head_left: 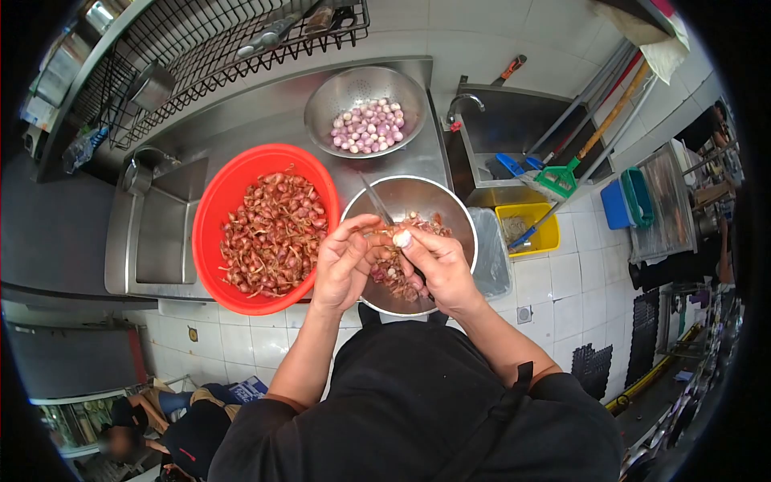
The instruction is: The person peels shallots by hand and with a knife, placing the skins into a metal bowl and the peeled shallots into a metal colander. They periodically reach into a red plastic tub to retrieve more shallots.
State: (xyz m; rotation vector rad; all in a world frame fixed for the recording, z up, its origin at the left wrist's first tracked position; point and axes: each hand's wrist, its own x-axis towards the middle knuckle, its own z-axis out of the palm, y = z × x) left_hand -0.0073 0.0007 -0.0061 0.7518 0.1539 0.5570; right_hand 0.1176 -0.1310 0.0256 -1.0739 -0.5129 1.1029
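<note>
My right hand (444, 273) is closed round a knife (376, 198), its blade pointing up and to the left. A pale peeled shallot (402, 238) sits at that hand's thumb and fingertips. Close beside the shallot is my left hand (344, 265), fingers curled; I cannot make out what lies between them. Both hands are over a steel bowl (469, 241) with loose shallot skins (392, 277) inside. To the left, a red basin (210, 269) holds a heap of unpeeled shallots (269, 233). Peeled shallots (368, 127) lie in a steel colander (321, 104) behind the bowl.
A sink (165, 241) is at the left and another sink (498, 120) with a tap at the right. A wire rack (201, 48) hangs above. On the floor side stand a yellow bin (550, 233) and a green broom (562, 178). Another person (189, 434) is at lower left.
</note>
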